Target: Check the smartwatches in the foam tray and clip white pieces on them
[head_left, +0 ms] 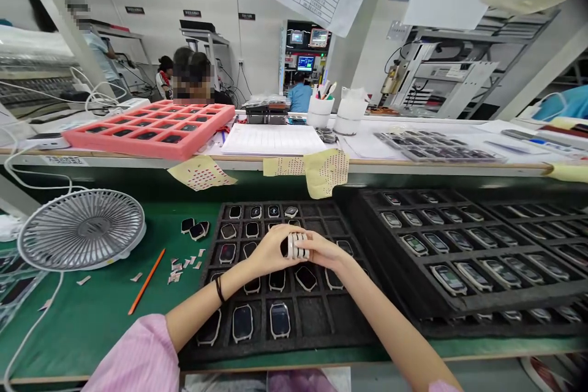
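Between my two hands, over the black foam tray (312,315), is a small stack of silver watch cases (297,245). My left hand (270,250) wraps round the stack from the left, and my right hand (323,250) grips its right side with the fingers closed. In the tray beneath, watches with dark screens lie in several compartments, such as a watch (280,320) in the front row. Some compartments at the right and front right hold nothing. My hands and forearms hide part of the tray.
A grey fan (87,229), an orange stick (147,282), small paper pieces (177,266) and loose watches (199,231) lie left. More foam trays with watches (413,288) stand right. Above runs a shelf edge (248,162) with a pink tray (184,144).
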### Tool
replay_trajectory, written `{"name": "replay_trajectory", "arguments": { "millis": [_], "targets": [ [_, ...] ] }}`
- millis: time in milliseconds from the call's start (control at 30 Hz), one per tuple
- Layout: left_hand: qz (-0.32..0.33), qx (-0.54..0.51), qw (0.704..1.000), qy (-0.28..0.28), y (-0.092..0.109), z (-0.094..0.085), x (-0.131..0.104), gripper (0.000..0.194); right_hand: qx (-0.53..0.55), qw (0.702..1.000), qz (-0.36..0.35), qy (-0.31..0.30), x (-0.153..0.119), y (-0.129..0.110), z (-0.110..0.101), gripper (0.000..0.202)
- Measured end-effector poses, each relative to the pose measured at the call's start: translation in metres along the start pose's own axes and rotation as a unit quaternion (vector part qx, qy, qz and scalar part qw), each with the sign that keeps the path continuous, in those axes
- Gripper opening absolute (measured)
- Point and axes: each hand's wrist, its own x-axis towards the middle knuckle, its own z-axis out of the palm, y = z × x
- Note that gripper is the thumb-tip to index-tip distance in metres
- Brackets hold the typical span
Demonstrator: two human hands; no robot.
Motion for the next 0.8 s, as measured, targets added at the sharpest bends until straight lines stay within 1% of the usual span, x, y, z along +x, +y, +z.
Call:
{"name": "replay_trajectory", "arguments": {
  "millis": [133, 200, 233, 267, 300, 367, 400, 433, 467, 533, 633, 733, 800],
  "targets": [
    [-0.037, -0.018, 0.999, -0.035, -0.006, -0.003, 0.000, 0.051, 0.008, 1.000, -0.015, 0.026, 0.008, 0.007, 0.000, 0.035],
    [-0.063, -0.044, 0.997, -0.022, -0.013, -0.009, -0.001, 0.051, 0.019, 0.998, -0.029, 0.047, 0.010, 0.009, -0.005, 0.034],
    [-0.091, -0.072, 0.993, 0.001, -0.017, -0.014, -0.001, 0.051, 0.027, 0.997, -0.036, 0.057, 0.012, 0.010, -0.009, 0.035],
    [-0.138, -0.112, 0.984, 0.033, -0.023, -0.018, -0.001, 0.053, 0.035, 0.996, -0.042, 0.068, 0.012, 0.011, -0.013, 0.036],
    [-0.198, -0.158, 0.965, 0.069, -0.030, -0.024, -0.001, 0.055, 0.044, 0.995, -0.047, 0.079, 0.013, 0.011, -0.018, 0.038],
    [-0.320, -0.240, 0.908, 0.127, -0.047, -0.036, 0.000, 0.055, 0.058, 0.992, -0.055, 0.097, 0.014, 0.013, -0.025, 0.037],
    [-0.358, -0.259, 0.886, 0.137, -0.056, -0.042, 0.001, 0.050, 0.063, 0.991, -0.057, 0.105, 0.015, 0.014, -0.028, 0.036],
    [-0.379, -0.267, 0.876, 0.136, -0.065, -0.048, 0.002, 0.041, 0.067, 0.990, -0.057, 0.111, 0.015, 0.015, -0.031, 0.034],
    [-0.390, -0.267, 0.871, 0.133, -0.075, -0.053, 0.002, 0.033, 0.068, 0.989, -0.055, 0.117, 0.016, 0.016, -0.032, 0.033],
    [-0.395, -0.250, 0.875, 0.126, -0.091, -0.061, 0.003, 0.024, 0.068, 0.989, -0.047, 0.126, 0.017, 0.019, -0.034, 0.030],
    [-0.390, -0.190, 0.892, 0.126, -0.109, -0.066, 0.002, 0.021, 0.065, 0.988, -0.038, 0.136, 0.019, 0.024, -0.034, 0.029],
    [-0.355, -0.100, 0.921, 0.122, -0.117, -0.072, -0.003, 0.016, 0.061, 0.987, -0.034, 0.144, 0.020, 0.026, -0.036, 0.032],
    [-0.312, -0.027, 0.944, 0.101, -0.119, -0.078, -0.006, 0.016, 0.061, 0.987, -0.032, 0.146, 0.021, 0.027, -0.036, 0.033]
  ]
}}
